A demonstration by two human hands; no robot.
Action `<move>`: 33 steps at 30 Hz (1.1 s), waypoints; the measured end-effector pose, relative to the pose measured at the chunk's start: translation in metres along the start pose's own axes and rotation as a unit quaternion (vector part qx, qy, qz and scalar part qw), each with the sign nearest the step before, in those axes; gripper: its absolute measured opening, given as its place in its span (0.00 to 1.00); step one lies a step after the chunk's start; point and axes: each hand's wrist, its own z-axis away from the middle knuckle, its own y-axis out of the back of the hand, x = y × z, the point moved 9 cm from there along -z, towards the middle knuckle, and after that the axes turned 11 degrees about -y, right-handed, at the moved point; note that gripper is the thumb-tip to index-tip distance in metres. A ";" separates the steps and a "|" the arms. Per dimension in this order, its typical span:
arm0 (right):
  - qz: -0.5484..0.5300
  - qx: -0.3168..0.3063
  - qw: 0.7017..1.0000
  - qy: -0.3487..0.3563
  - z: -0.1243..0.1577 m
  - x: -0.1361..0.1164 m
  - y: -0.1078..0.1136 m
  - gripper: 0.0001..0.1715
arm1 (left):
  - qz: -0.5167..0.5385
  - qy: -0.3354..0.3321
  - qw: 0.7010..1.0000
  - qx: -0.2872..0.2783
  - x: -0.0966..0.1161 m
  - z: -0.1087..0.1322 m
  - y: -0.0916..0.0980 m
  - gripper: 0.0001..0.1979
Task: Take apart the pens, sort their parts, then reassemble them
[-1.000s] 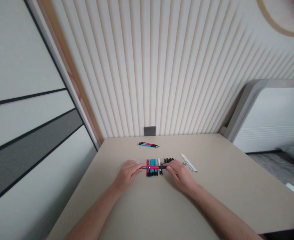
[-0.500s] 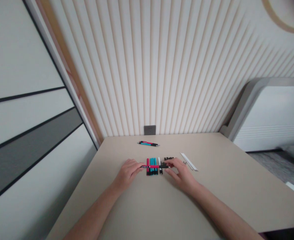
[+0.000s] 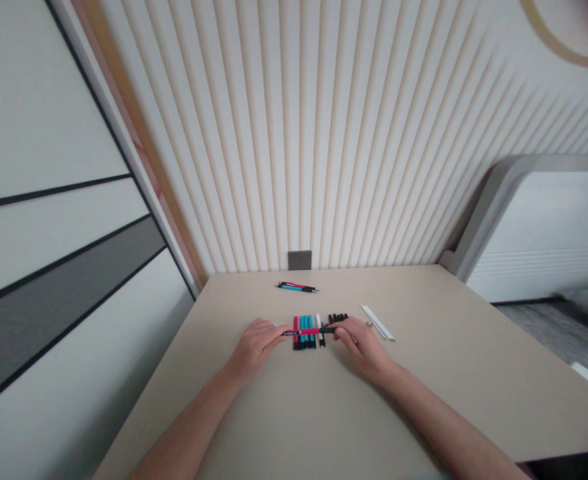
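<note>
A red and black pen [image 3: 310, 331] lies level between my two hands, above a row of pen parts. My left hand [image 3: 258, 345] pinches its left, black end. My right hand [image 3: 361, 345] is closed on the black grip at the other end, hiding the tip. Beneath the pen lie a red barrel [image 3: 295, 343], several blue barrels [image 3: 306, 321] with black ends and a white barrel [image 3: 318, 320]. Several short black grips [image 3: 338, 317] are lined up just beyond my right hand.
Two pens [image 3: 297, 287], one red and one blue, lie near the back of the beige table [image 3: 294, 413]. Thin white refills [image 3: 378, 323] lie right of my right hand. A dark socket [image 3: 299, 260] is on the ribbed wall behind; a pale cabinet [image 3: 74, 360] borders the left.
My right hand's fingers have closed around the pen's black grip end, where the tip was showing before. My left hand has stayed in place.
</note>
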 end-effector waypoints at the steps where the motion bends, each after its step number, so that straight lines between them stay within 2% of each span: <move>1: 0.000 0.004 1.000 0.003 0.000 0.000 0.001 0.17 | 0.000 -0.002 1.000 0.000 0.001 0.000 0.000 0.13; 5: -0.024 0.018 1.000 -0.007 0.000 0.000 0.004 0.14 | -0.001 0.001 1.000 0.002 0.001 -0.001 0.001 0.13; 9: -0.047 0.004 0.999 -0.010 0.001 -0.001 0.003 0.18 | 0.001 0.008 1.000 0.008 0.000 0.000 0.002 0.14; 14: -0.032 -0.016 0.999 -0.008 0.000 0.001 -0.003 0.17 | 0.012 0.025 1.000 0.011 -0.003 0.001 0.001 0.14; 26: -0.046 0.033 0.998 0.014 0.002 -0.006 0.008 0.09 | 0.022 0.047 0.999 0.013 -0.006 0.002 0.000 0.16; 33: -0.044 -0.030 0.998 -0.017 0.001 0.000 -0.004 0.17 | 0.028 0.039 0.999 0.015 -0.003 0.001 0.003 0.15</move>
